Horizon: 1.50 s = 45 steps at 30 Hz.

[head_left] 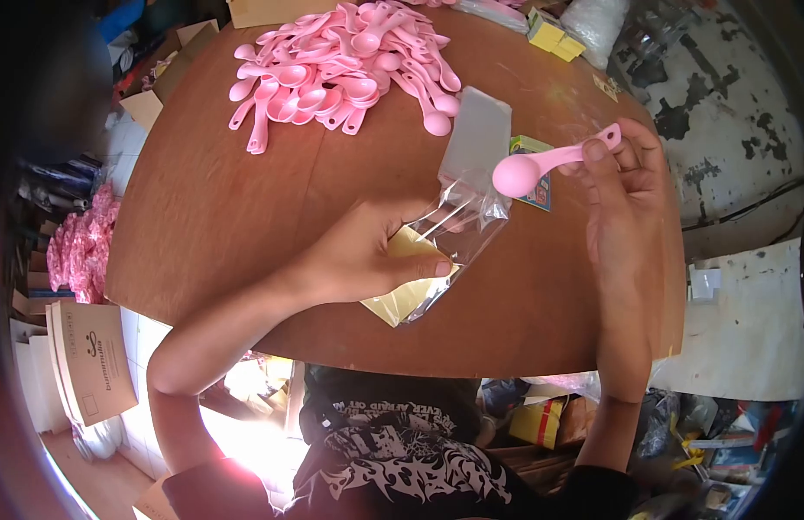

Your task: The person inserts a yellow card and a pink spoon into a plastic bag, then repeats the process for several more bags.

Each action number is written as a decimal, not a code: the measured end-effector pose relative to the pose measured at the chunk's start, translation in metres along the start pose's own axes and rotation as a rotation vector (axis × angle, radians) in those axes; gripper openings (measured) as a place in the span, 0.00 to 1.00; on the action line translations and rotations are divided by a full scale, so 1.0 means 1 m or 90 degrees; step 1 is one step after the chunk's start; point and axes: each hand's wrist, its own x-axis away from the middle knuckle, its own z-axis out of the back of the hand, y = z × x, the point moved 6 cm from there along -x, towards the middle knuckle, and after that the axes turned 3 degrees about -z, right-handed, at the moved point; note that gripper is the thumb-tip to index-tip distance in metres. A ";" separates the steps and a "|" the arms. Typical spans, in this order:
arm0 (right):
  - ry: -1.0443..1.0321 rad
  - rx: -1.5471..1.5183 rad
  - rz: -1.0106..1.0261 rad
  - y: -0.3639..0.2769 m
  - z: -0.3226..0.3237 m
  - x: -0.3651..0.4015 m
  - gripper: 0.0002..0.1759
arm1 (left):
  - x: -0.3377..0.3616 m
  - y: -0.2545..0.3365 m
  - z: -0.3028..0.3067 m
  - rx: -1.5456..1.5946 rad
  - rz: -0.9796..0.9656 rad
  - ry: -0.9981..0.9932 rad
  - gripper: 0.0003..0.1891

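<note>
My left hand (393,251) grips a clear plastic bag (476,227) with a pale yellow card (386,299) inside, thumb on top. The bag's mouth points up and right. In my right hand (623,186) is a pink spoon (558,159), pinched by its handle, bowl toward the bag and a little apart from it. Beyond the bag lies a stack of clear bags (477,134). A small green and blue printed card (534,195) sits partly hidden behind the spoon. A large heap of pink spoons (333,74) covers the table's far side.
The brown wooden table (211,199) has a curved front edge close to my body. At its far right stand a yellow box (554,35) and a plastic-wrapped bundle (595,30). Pink wrapped packs (86,247) and a cardboard box (90,360) are off to the left.
</note>
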 end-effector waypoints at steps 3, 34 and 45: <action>-0.014 0.001 -0.012 0.009 -0.008 -0.004 0.19 | 0.001 0.003 -0.002 -0.012 -0.007 -0.008 0.20; -0.165 -0.066 -0.448 0.047 -0.063 0.042 0.24 | 0.006 -0.003 0.007 -0.032 -0.103 0.066 0.32; -0.032 0.298 0.144 -0.039 0.007 -0.066 0.17 | 0.012 0.018 0.008 -0.123 -0.254 0.131 0.48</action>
